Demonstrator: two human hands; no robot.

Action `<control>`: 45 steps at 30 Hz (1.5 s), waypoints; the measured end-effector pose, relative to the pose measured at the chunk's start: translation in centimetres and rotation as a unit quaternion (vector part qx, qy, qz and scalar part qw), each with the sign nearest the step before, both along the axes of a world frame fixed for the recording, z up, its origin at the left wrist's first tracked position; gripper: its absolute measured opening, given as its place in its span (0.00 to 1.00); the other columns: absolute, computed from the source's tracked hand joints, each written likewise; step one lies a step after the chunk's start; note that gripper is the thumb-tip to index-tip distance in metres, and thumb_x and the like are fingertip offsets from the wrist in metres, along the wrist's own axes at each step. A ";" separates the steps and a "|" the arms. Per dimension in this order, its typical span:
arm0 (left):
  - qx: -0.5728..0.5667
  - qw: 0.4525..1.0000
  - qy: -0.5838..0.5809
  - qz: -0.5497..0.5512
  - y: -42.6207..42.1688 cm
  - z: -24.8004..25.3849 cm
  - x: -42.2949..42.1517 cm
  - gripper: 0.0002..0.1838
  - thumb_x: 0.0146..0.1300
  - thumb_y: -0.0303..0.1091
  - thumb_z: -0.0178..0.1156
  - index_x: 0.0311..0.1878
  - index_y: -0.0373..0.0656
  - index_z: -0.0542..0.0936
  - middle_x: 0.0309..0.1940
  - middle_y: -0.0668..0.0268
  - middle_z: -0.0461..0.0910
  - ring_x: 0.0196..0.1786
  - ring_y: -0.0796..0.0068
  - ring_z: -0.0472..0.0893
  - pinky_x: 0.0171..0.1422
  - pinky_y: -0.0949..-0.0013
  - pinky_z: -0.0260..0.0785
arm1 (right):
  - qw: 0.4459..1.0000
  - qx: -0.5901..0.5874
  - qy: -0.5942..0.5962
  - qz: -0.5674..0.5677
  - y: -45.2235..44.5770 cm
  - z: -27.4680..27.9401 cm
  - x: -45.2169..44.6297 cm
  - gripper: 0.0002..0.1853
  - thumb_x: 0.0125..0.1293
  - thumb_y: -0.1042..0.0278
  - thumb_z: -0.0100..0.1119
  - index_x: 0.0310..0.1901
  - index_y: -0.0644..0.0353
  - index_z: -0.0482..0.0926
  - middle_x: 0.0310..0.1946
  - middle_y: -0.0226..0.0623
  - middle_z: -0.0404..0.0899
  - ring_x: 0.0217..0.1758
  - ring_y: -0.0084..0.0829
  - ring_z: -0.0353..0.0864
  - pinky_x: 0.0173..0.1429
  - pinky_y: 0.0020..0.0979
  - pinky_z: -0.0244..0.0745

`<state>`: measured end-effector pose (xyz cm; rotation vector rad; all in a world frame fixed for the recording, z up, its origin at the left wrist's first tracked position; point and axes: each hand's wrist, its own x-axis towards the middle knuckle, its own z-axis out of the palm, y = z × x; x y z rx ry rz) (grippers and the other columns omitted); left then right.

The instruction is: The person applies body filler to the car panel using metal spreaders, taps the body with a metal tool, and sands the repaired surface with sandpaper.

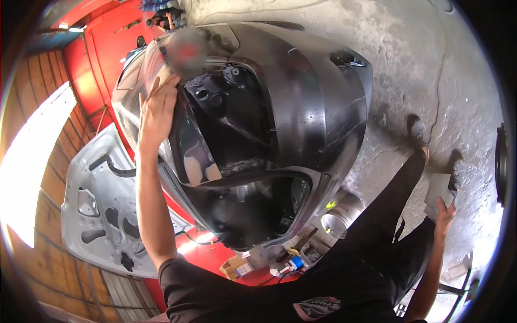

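Note:
A dark grey car body (299, 102) fills the middle of the view, with black openings in it. My left hand (159, 107) rests on the edge of the car's upper left panel, palm down, fingers stretched out and slightly apart. Low on the right, beside my leg, my right hand (445, 212) is closed on a flat grey sheet (439, 191). That hand is away from the car, above the concrete floor.
A grey car panel (102, 215) stands at the left by the red wall. Below the car are a metal bucket (335, 223), a cardboard box (235, 267) and a blue-topped item (295, 262). Another person (161, 21) is at the top left, beyond the car.

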<state>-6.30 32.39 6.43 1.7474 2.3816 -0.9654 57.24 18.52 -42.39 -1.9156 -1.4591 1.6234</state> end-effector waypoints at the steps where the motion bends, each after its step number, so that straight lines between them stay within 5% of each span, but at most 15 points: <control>1: -0.005 1.000 -0.013 0.009 0.5 -0.1 -1.5 0.23 0.81 0.44 0.44 0.69 0.47 0.79 0.72 0.65 0.74 0.82 0.49 0.60 0.81 0.28 0.36 | 1.000 0.016 0.004 -0.010 -0.1 -0.2 0.1 0.20 0.70 0.70 0.62 0.60 0.69 0.79 0.53 0.45 0.86 0.55 0.39 0.83 0.62 0.38 0.73; 8: 0.022 0.999 0.028 0.005 -1.0 -0.7 2.0 0.24 0.82 0.46 0.43 0.71 0.47 0.77 0.74 0.64 0.73 0.82 0.50 0.59 0.82 0.29 0.37 | 0.999 -0.003 0.044 -0.008 -2.4 -4.1 3.2 0.21 0.70 0.68 0.62 0.61 0.70 0.79 0.53 0.46 0.86 0.55 0.41 0.83 0.63 0.39 0.73; 12: 0.006 0.995 0.101 -0.001 -1.2 -1.8 6.2 0.22 0.81 0.41 0.45 0.69 0.43 0.78 0.73 0.60 0.73 0.82 0.52 0.60 0.84 0.34 0.38 | 0.990 -0.121 0.078 -0.004 -6.8 -11.1 8.0 0.26 0.73 0.61 0.63 0.64 0.71 0.75 0.57 0.51 0.82 0.58 0.45 0.80 0.68 0.39 0.69; 16: -0.020 0.984 0.159 -0.083 -3.0 -3.6 10.7 0.17 0.77 0.35 0.50 0.61 0.38 0.81 0.67 0.56 0.78 0.78 0.49 0.66 0.83 0.34 0.43 | 0.985 -0.158 0.071 0.006 -4.3 -8.8 6.7 0.26 0.72 0.62 0.63 0.63 0.73 0.75 0.55 0.51 0.82 0.55 0.43 0.80 0.66 0.39 0.71; 20: 0.004 0.995 0.001 -0.100 -6.5 -7.9 18.3 0.11 0.69 0.24 0.56 0.51 0.35 0.83 0.59 0.55 0.82 0.74 0.47 0.72 0.80 0.38 0.53 | 0.980 -0.176 0.088 -0.023 -3.4 -8.7 6.8 0.25 0.71 0.64 0.63 0.63 0.74 0.75 0.55 0.50 0.83 0.56 0.42 0.81 0.65 0.38 0.71; 25: 0.024 0.968 -0.246 0.052 -13.1 -15.1 26.3 0.16 0.58 0.21 0.67 0.51 0.37 0.84 0.56 0.54 0.83 0.67 0.46 0.77 0.74 0.44 0.67 | 0.979 -0.168 0.110 -0.023 -2.0 -8.8 8.0 0.25 0.71 0.67 0.61 0.67 0.70 0.73 0.59 0.46 0.81 0.60 0.40 0.79 0.67 0.38 0.71; 27: 0.008 0.966 -0.250 0.071 -15.4 -16.1 28.4 0.16 0.58 0.21 0.67 0.51 0.36 0.84 0.56 0.53 0.83 0.67 0.45 0.77 0.75 0.43 0.65 | 0.981 -0.156 0.111 -0.029 -1.4 -8.4 8.1 0.26 0.71 0.67 0.61 0.67 0.70 0.73 0.60 0.47 0.81 0.61 0.41 0.79 0.67 0.38 0.70; 33: 0.090 0.993 -0.070 0.018 -15.6 -9.3 28.3 0.20 0.57 0.19 0.66 0.55 0.36 0.83 0.57 0.53 0.82 0.68 0.47 0.77 0.78 0.40 0.59 | 0.965 -0.227 0.132 -0.006 -1.9 -9.6 10.4 0.29 0.69 0.63 0.63 0.67 0.72 0.73 0.59 0.47 0.81 0.62 0.41 0.78 0.70 0.37 0.68; 39: 0.086 0.983 0.153 -0.059 -8.2 -2.5 18.3 0.21 0.75 0.32 0.52 0.67 0.36 0.77 0.70 0.56 0.75 0.79 0.45 0.64 0.82 0.37 0.43 | 0.983 -0.164 0.079 0.000 -3.5 -8.8 7.8 0.26 0.69 0.64 0.63 0.64 0.72 0.76 0.59 0.46 0.81 0.61 0.39 0.78 0.68 0.37 0.69; 43: 0.038 0.987 0.140 -0.067 -4.2 -1.5 9.4 0.23 0.79 0.40 0.48 0.69 0.41 0.77 0.70 0.56 0.75 0.80 0.45 0.62 0.83 0.35 0.40 | 0.971 -0.187 0.142 -0.046 -6.1 -10.9 5.5 0.21 0.70 0.66 0.63 0.61 0.67 0.79 0.53 0.39 0.84 0.56 0.36 0.81 0.63 0.36 0.73; 45: 0.036 0.987 0.151 -0.028 -2.8 -1.2 6.8 0.24 0.79 0.44 0.46 0.68 0.41 0.77 0.71 0.58 0.75 0.80 0.44 0.61 0.85 0.40 0.39 | 0.992 -0.060 0.115 0.007 -9.5 -13.9 4.7 0.19 0.71 0.68 0.62 0.60 0.66 0.80 0.49 0.38 0.86 0.52 0.35 0.82 0.60 0.35 0.74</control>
